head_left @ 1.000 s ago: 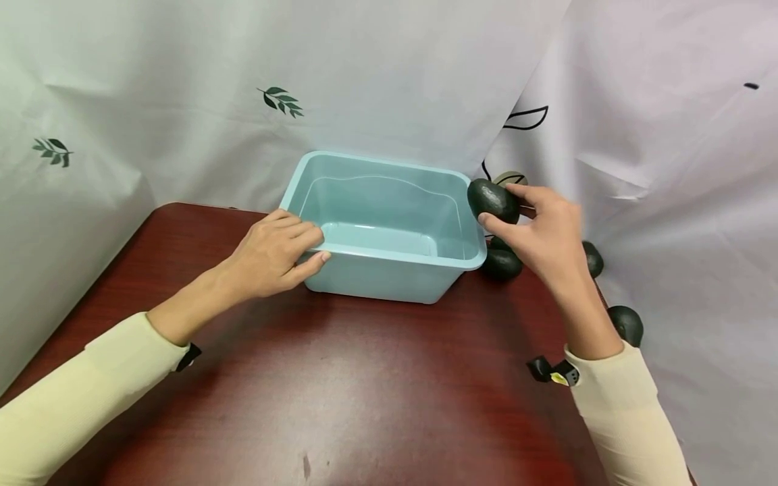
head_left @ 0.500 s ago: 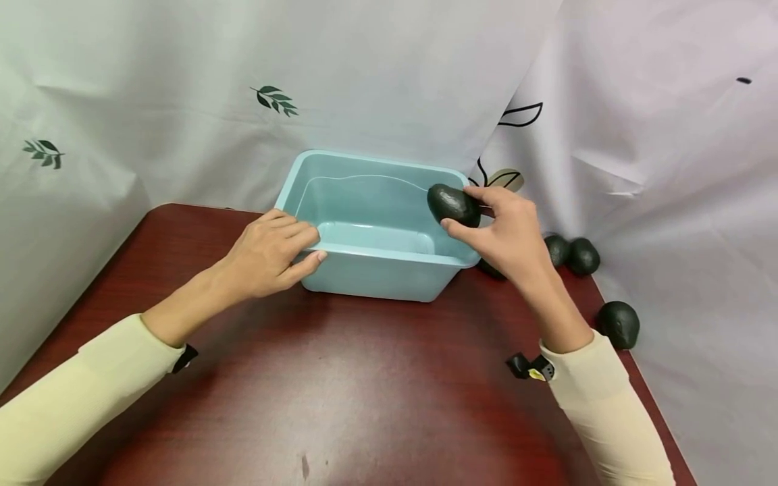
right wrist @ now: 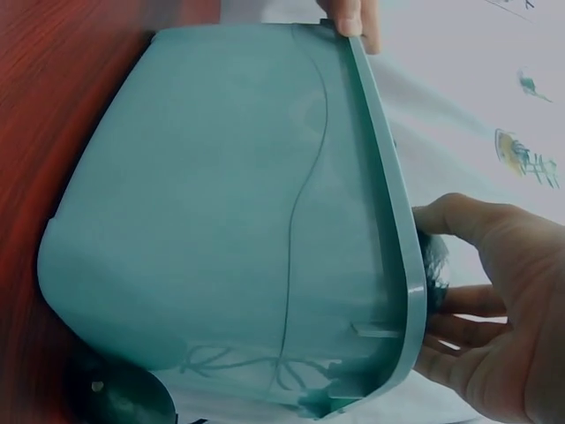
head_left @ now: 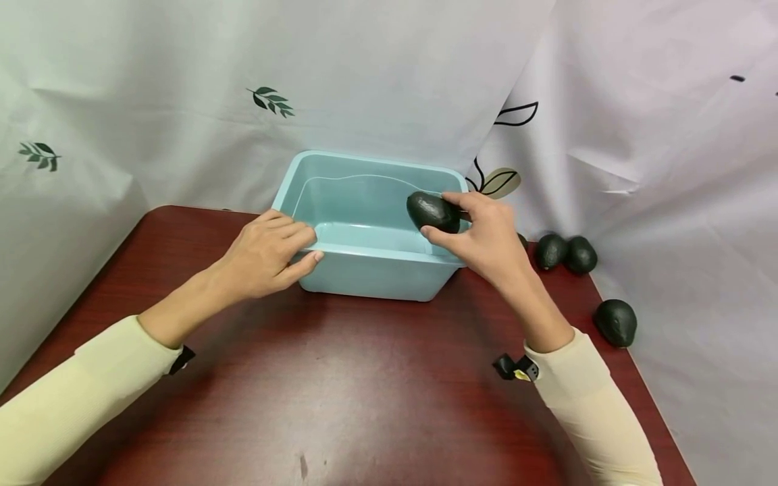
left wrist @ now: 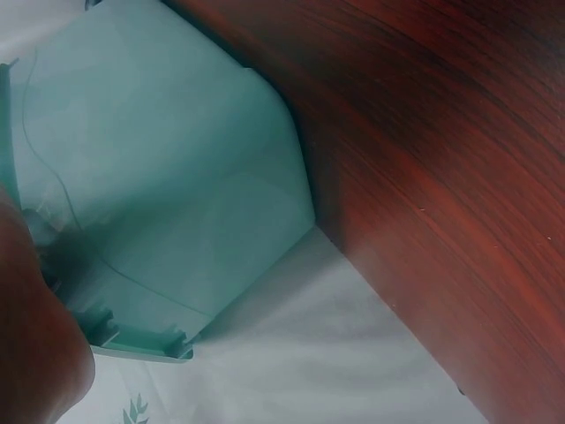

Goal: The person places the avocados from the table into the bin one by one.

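My left hand grips the front rim of a light blue plastic bin, fingers over the edge and thumb on the outer side. A dark green avocado is pinched between the thumb and fingers of my right hand, above the bin's right part. In the right wrist view, the held avocado shows past the rim, partly hidden by it. The left wrist view catches the bin's outer wall and a blurred part of my left hand.
To the right on the reddish-brown table lie two avocados side by side, one touching another. A further avocado sits at the right edge. Pale patterned cloth hangs behind.
My right hand has carried the avocado leftward from beside the bin's right rim to over its inside. The avocados behind that hand have come into view. My left hand keeps its grip.
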Available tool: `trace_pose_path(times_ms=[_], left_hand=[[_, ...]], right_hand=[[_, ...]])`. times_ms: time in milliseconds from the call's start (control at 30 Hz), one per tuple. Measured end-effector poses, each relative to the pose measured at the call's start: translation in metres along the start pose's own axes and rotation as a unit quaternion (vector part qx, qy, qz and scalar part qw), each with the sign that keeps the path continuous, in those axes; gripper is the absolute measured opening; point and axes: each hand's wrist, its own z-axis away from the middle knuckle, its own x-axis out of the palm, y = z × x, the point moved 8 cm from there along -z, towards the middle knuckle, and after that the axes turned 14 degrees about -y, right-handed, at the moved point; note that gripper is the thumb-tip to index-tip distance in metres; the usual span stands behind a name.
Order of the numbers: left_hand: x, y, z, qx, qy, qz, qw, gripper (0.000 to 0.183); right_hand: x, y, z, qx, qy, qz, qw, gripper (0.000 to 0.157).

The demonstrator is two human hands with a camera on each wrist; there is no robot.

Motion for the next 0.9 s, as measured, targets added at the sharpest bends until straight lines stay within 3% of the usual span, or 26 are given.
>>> trace_pose_path(times_ms=[533,900], left_hand=[[0.0,-0.002,0.001,0.0,-0.002,-0.004,1.0,0.047],[0.0,-0.002,0.001,-0.003,-0.005,-0.002,1.0,0.049]], right_hand=[[0.001,0.007,0.006,0.0,0.004,-0.006,1.0,0.051],[-0.01,0.018,0.015,-0.005,0.031,-0.024,0.999,0.044]])
